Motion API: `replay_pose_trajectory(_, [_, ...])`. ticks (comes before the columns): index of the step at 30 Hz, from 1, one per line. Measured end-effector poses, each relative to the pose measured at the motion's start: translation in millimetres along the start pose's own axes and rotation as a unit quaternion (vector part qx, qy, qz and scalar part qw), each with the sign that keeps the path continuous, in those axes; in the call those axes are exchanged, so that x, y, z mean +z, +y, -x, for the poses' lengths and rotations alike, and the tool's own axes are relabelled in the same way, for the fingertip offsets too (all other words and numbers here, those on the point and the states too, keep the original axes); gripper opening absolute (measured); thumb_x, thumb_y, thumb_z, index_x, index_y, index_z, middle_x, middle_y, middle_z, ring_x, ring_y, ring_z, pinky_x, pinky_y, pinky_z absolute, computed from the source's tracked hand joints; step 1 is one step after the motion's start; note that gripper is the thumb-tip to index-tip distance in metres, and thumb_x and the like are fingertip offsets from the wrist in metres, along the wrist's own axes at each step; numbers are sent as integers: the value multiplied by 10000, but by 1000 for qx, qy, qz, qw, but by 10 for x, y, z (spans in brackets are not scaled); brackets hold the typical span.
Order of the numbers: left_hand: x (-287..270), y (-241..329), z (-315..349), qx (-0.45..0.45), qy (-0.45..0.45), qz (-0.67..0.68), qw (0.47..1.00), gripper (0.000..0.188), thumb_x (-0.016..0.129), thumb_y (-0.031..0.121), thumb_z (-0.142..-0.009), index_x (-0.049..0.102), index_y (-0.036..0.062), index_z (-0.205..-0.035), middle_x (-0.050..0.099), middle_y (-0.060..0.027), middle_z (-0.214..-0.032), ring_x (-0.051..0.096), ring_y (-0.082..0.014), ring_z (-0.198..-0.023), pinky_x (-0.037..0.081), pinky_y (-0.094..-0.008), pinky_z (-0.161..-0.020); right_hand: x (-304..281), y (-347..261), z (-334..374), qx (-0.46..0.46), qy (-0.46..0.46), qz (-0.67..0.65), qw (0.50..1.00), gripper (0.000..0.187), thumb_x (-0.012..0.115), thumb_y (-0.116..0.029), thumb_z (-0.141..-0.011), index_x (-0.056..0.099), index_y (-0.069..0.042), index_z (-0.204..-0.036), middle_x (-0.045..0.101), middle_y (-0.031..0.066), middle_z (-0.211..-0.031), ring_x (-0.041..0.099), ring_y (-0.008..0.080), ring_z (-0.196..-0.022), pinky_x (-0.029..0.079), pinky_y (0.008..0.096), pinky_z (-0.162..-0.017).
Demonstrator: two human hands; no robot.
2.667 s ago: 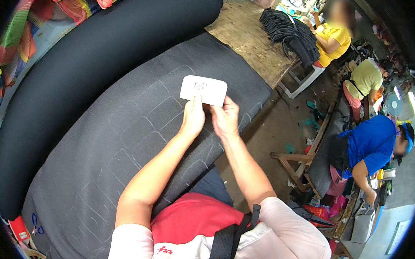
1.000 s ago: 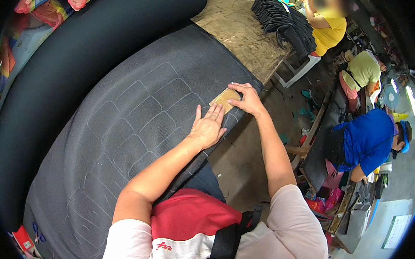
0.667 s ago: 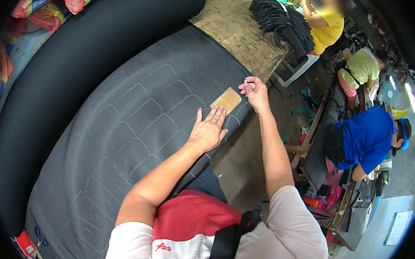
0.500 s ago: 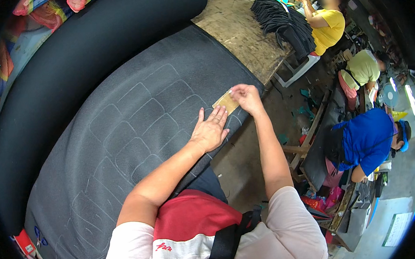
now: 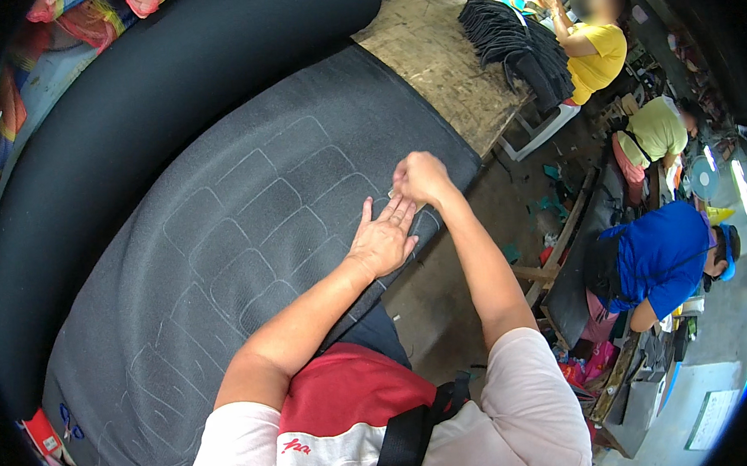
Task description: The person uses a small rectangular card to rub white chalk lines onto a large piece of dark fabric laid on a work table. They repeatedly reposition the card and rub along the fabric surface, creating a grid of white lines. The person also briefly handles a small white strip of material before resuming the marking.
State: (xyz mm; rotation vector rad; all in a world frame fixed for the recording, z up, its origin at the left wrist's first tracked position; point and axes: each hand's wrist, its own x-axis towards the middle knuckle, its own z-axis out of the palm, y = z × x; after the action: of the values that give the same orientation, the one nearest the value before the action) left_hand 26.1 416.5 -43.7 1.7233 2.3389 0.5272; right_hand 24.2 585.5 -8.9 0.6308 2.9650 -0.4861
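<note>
Dark grey fabric [image 5: 153, 240] is spread over the table, marked with rows of pale outlines of rounded, four-sided pieces. Near its right edge my left hand [image 5: 383, 239] lies flat, fingers spread, pressing on a tan template [image 5: 393, 194]. Most of the template is hidden under and behind my hands. Just beyond the left fingertips, my right hand [image 5: 422, 178] is closed at the template's far edge. Its fingers are curled together, and whatever they hold is hidden.
A thick black fabric roll [image 5: 106, 122] lies along the far left side. Past the cloth is a bare wooden tabletop [image 5: 429, 34] with stacked black pieces [image 5: 512, 41]. Blue-handled scissors [image 5: 71, 423] rest at lower left. Three people work at the right.
My right hand has moved left along the template's far edge, now covering most of it. The left hand stays pressed down in place.
</note>
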Motion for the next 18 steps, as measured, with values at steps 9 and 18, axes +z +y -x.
replay_pose_trajectory(9, [19,21,-26,-10,-3,-35,999,598,465,348,-893,345,17,-1376,312,-99,-1460,263,-223,-1359,181,-574,-1063,-66,350,-184,87,125,16,988,88,642,-114,-687,689,-44,-710,656,190,-786,645,338,-803,510,398,-754])
replay_pose_trajectory(18, [5,23,-24,-11,-3,-17,1000,590,465,323,-887,350,-1,-1367,301,-108,-1463,247,-225,-1366,180,-584,-1064,-11,89,406,225,153,53,961,132,626,-72,-692,678,35,-750,639,266,-817,645,384,-824,519,423,-746])
